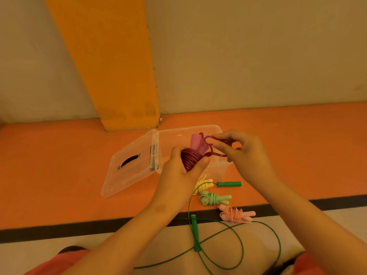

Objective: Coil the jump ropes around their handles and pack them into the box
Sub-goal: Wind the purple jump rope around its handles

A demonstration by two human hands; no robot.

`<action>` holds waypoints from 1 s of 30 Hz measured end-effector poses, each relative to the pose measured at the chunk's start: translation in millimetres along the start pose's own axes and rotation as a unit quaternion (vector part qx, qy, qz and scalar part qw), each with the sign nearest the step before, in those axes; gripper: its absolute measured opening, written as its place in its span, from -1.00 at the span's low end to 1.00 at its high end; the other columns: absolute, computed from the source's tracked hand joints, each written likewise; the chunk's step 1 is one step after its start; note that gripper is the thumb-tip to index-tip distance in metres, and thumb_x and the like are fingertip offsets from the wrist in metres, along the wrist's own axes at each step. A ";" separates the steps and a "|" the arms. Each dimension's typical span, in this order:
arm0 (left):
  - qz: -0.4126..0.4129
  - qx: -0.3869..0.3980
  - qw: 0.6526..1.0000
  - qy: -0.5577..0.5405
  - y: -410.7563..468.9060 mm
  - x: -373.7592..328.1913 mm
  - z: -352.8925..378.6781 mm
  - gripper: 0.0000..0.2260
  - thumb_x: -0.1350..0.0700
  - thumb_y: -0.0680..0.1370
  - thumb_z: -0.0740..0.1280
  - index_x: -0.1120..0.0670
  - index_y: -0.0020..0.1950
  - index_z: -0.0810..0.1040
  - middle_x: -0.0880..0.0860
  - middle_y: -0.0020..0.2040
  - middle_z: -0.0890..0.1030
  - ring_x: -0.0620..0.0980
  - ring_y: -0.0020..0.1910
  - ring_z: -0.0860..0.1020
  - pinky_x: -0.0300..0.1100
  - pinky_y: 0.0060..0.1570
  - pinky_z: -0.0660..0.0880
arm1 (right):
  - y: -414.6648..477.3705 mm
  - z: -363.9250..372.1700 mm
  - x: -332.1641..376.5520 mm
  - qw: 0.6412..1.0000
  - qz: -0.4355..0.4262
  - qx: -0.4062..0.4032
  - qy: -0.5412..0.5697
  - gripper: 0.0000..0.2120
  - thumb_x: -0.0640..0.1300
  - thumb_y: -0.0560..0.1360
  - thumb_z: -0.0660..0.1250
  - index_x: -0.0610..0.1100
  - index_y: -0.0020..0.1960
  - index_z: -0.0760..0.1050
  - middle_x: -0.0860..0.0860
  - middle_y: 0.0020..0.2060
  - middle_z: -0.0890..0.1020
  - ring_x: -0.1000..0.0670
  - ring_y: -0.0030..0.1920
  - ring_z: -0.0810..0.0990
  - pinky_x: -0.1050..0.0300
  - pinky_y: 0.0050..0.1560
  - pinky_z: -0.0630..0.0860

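Observation:
My left hand grips a magenta jump rope coiled round its pink handles, held just above the clear plastic box. My right hand pinches the rope's loose end loop beside the handles. On the floor below lie a coiled yellow rope, a coiled light-green rope and a coiled pink rope. An uncoiled dark-green rope sprawls near my knees, one handle by the box, the other handle closer to me.
The box's clear lid lies open to the left on the orange floor. A wall with an orange pillar rises right behind the box. A black stripe crosses the floor near me.

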State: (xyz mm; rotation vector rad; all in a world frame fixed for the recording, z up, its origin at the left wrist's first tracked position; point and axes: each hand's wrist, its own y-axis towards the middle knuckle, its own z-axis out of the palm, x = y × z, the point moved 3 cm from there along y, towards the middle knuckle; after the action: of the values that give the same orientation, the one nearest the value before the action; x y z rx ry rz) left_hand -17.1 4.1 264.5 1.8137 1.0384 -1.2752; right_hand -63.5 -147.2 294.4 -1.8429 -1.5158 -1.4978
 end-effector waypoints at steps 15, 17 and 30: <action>-0.007 0.018 0.999 0.041 -1.0 6.8 1.3 -0.64 -0.06 0.48 0.42 -0.01 0.19 0.41 -0.09 -0.09 0.56 -0.17 -0.18 0.57 -0.25 -0.19 0.53 | -13.7 31.2 -2.2 0.997 -0.044 0.007 -0.066 -0.75 -0.10 0.57 0.27 -0.03 0.23 0.54 0.13 -0.03 0.56 0.16 0.03 0.44 0.46 0.06 0.29; -0.003 0.018 0.998 0.059 1.2 7.2 -1.1 -0.62 -0.07 0.47 0.42 0.00 0.20 0.40 -0.09 -0.10 0.55 -0.14 -0.17 0.56 -0.19 -0.17 0.53 | -15.5 33.1 -1.5 0.996 -0.041 0.029 -0.072 -0.63 0.01 0.59 0.12 -0.04 0.34 0.45 0.08 0.03 0.52 0.15 0.09 0.37 0.49 0.11 0.23; 0.046 0.069 0.982 0.170 -3.6 3.8 2.3 -0.46 -0.12 0.45 0.44 -0.04 0.33 0.30 -0.09 0.09 0.52 -0.13 0.00 0.54 -0.11 0.01 0.55 | -11.8 31.7 -10.5 0.992 0.048 0.098 0.066 -0.63 -0.14 0.61 0.17 0.17 0.36 0.33 0.22 0.26 0.42 0.23 0.27 0.34 0.60 0.15 0.20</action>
State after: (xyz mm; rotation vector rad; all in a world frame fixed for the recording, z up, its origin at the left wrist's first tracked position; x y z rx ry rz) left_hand -20.5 4.6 260.0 2.2145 1.0485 -1.0259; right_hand -56.4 -123.9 268.8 -1.6471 -1.4363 -1.3454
